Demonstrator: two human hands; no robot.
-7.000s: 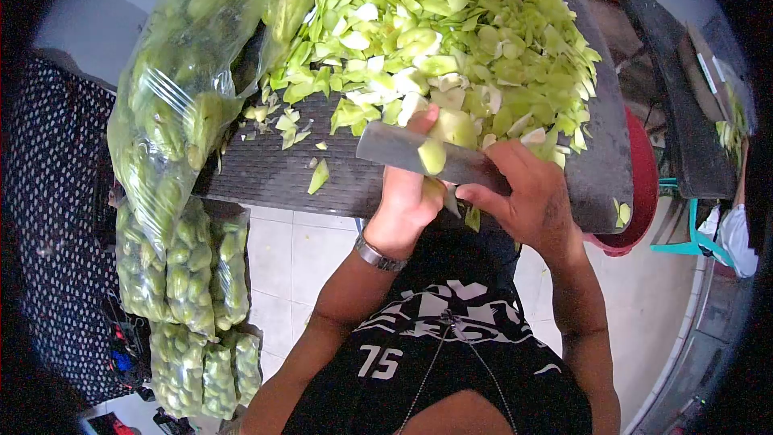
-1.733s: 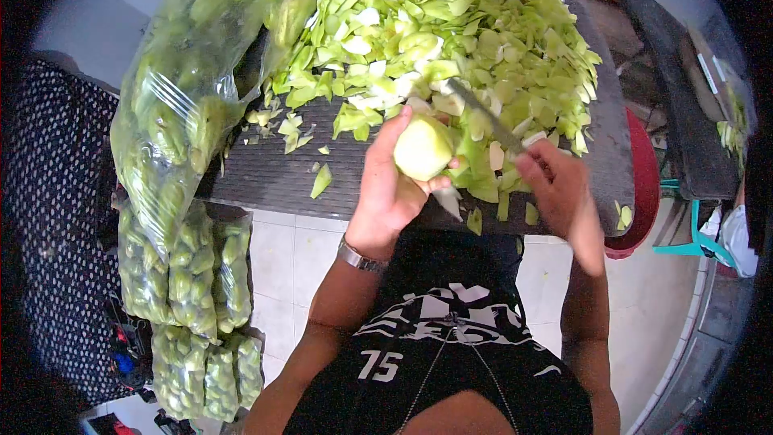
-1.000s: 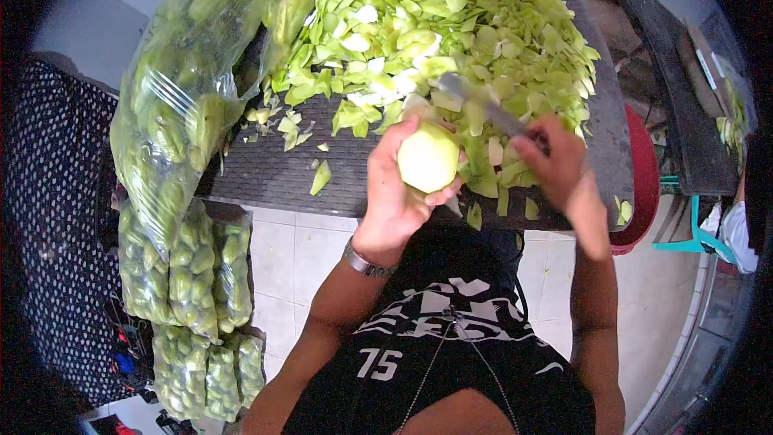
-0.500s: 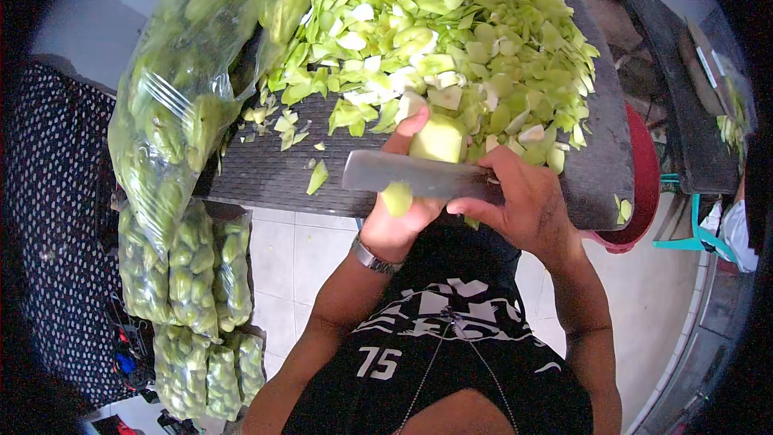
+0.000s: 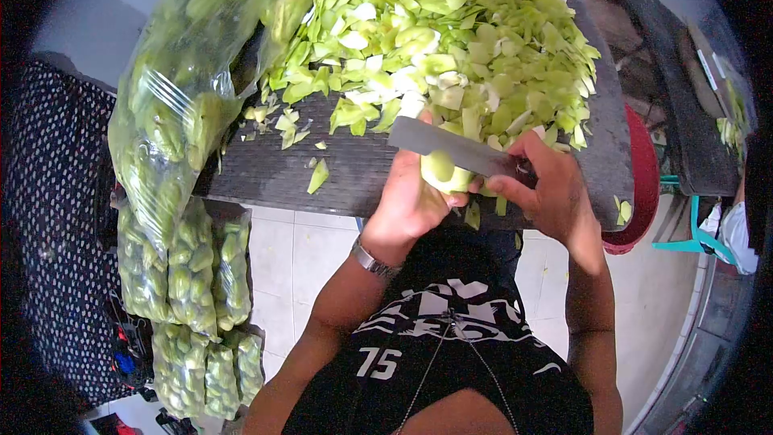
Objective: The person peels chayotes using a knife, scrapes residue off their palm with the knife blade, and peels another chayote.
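Note:
My left hand (image 5: 405, 200), a metal watch on its wrist, is wrapped round a peeled pale green chayote (image 5: 445, 183) at the table's front edge. In my right hand (image 5: 551, 189) is a broad-bladed knife (image 5: 455, 147), held by its handle with the blade pointing left across the chayote. A thin round slice (image 5: 437, 165) lies against the blade's face. Part of the chayote and my left fingertips are hidden behind the blade. Just beyond my hands rises a big heap of green peelings (image 5: 483, 40), with paler pieces among them.
A clear plastic bag of green chayotes (image 5: 165, 105) leans over the ribbed dark table's (image 5: 266, 165) left side. More filled bags (image 5: 189, 274) stand on the tiled floor below. At right are a red tub (image 5: 642, 169) and a turquoise stool (image 5: 694, 229).
The knife has moved right and is tilted more, its tip higher. My left hand has turned the chayote down toward me, and my right hand has shifted slightly right.

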